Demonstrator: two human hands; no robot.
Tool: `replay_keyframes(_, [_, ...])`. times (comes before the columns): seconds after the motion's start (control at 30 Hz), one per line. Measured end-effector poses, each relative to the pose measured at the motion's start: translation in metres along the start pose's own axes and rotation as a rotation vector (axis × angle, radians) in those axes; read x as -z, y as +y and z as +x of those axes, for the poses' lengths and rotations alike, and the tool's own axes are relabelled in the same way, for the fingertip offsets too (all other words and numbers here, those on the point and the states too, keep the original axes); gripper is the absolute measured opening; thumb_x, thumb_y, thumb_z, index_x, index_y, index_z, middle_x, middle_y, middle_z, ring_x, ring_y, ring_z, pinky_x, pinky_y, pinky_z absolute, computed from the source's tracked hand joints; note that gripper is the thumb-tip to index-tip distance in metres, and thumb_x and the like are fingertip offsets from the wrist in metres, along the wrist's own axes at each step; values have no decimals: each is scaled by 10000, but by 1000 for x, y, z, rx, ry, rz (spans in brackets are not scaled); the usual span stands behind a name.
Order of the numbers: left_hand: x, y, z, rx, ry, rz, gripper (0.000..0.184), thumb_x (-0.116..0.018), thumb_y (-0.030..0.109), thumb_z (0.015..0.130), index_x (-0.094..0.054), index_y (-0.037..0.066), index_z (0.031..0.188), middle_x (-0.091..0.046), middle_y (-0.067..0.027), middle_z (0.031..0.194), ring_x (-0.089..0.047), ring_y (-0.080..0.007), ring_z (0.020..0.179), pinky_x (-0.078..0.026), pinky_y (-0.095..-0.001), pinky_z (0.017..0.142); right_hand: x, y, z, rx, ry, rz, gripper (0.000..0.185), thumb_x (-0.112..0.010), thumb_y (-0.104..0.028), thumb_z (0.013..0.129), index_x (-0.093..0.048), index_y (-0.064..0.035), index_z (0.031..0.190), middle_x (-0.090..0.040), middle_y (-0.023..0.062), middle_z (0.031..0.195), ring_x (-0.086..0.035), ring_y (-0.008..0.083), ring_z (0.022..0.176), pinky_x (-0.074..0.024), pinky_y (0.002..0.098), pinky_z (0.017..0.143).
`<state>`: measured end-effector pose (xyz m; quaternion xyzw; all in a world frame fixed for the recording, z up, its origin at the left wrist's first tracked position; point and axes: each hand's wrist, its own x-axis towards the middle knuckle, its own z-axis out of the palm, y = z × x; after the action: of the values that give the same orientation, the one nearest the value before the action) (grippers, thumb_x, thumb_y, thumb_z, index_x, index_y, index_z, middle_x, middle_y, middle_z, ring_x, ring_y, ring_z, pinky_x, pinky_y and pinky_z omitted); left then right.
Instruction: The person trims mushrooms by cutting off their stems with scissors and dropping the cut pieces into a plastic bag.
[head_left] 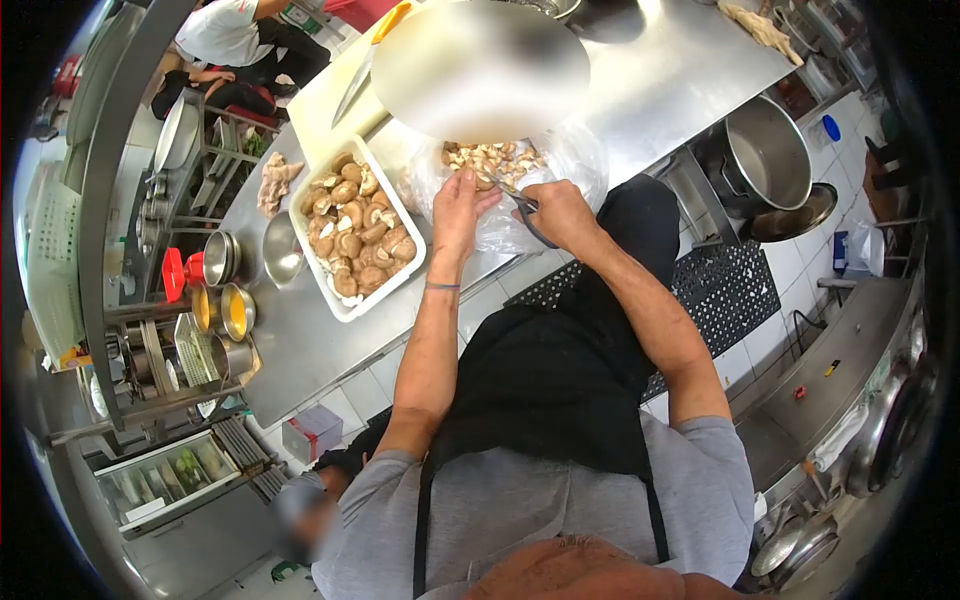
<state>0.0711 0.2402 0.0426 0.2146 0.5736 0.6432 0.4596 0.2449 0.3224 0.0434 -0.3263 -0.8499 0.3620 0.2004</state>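
My right hand (562, 214) grips dark-handled scissors (528, 212), with the blades pointing left toward my other hand. Between the fingertips of my left hand (462, 212) is a mushroom (484, 184), right at the scissor tips. Just beyond both hands, cut mushroom pieces (515, 158) lie in a clear plastic bag (575, 170) on the steel table. To the left stands a white tub (408, 262) full of brown-capped mushrooms (348, 242). A blurred patch hides part of the table past the bag.
A knife (355, 88) lies on a pale cutting board (318, 115) at the back left. Beside the tub sits a metal bowl (281, 250). A large pot (765, 155) stands low on the right. Two other people (222, 35) (305, 510) are nearby.
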Motion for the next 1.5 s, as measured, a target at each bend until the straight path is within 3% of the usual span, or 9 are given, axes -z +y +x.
replay_keyframes(0.27, [6,-2,8,18,-6,36,417,-545,312,1079,-587,-86,1198,-692,-187,1074,-720,-258,922,-620,-368,847,2,-22,-6,-86,73,-171,306,-818,-260,794,-770,-57,1018,-728,237,900,-716,411,844,-572,483,769])
replay_keyframes(0.3, [5,-2,6,7,-13,65,474,-509,270,1088,-513,-137,1331,-683,-201,1088,-723,-274,913,-623,-351,808,-3,-15,-5,-55,79,-158,307,-821,-259,792,-769,-57,1018,-727,233,881,-717,409,828,-573,479,758])
replay_keyframes(0.37, [0,-1,2,-7,-9,38,462,-504,260,1089,-520,-136,1326,-684,-205,1087,-722,-272,913,-623,-350,807,-9,-2,-2,4,91,-129,310,-825,-258,788,-768,-57,1017,-724,225,843,-718,404,797,-576,470,737])
replay_keyframes(0.47, [2,2,-2,4,-15,27,423,-451,236,1097,-537,-127,1295,-684,-211,1084,-720,-270,910,-622,-353,811,-3,-7,-3,-106,-2,100,289,-827,-225,772,-760,-52,994,-708,227,793,-710,395,730,-578,453,717])
replay_keyframes(0.6, [12,1,11,18,21,-72,393,-421,237,1105,-552,-88,1282,-688,-177,1070,-703,-249,908,-607,-361,812,16,-19,5,-510,-335,861,325,-820,-300,860,-703,-5,934,-633,68,621,-649,179,566,-541,364,544])
replay_keyframes(0.7, [19,8,12,52,38,-150,363,-419,229,1104,-558,-51,1288,-692,-148,1064,-687,-223,889,-589,-346,790,23,-15,13,-563,-133,1253,383,-797,-380,893,-665,-29,971,-554,-3,635,-576,94,534,-476,291,458])
replay_keyframes(0.83, [26,13,15,50,-8,-185,345,-458,212,1084,-549,-24,1319,-692,-121,1039,-670,-184,833,-560,-305,691,22,-20,9,-617,-273,1159,461,-801,-492,859,-654,-66,960,-540,-12,702,-512,94,506,-401,254,395])
replay_keyframes(1.03, [16,26,26,-116,242,278,326,-682,119,955,-567,-75,1191,-694,-115,957,-641,-127,707,-517,-252,593,5,-13,7,-587,-387,883,485,-822,-532,829,-643,-83,869,-530,-16,658,-517,79,514,-403,247,397])
replay_keyframes(1.5, [2,18,19,28,33,133,199,-696,92,937,-628,-76,1020,-676,-98,826,-629,-142,692,-513,-267,591,1,-15,9,-582,-346,919,450,-849,-480,823,-648,-78,827,-503,-24,598,-461,71,455,-340,241,366])
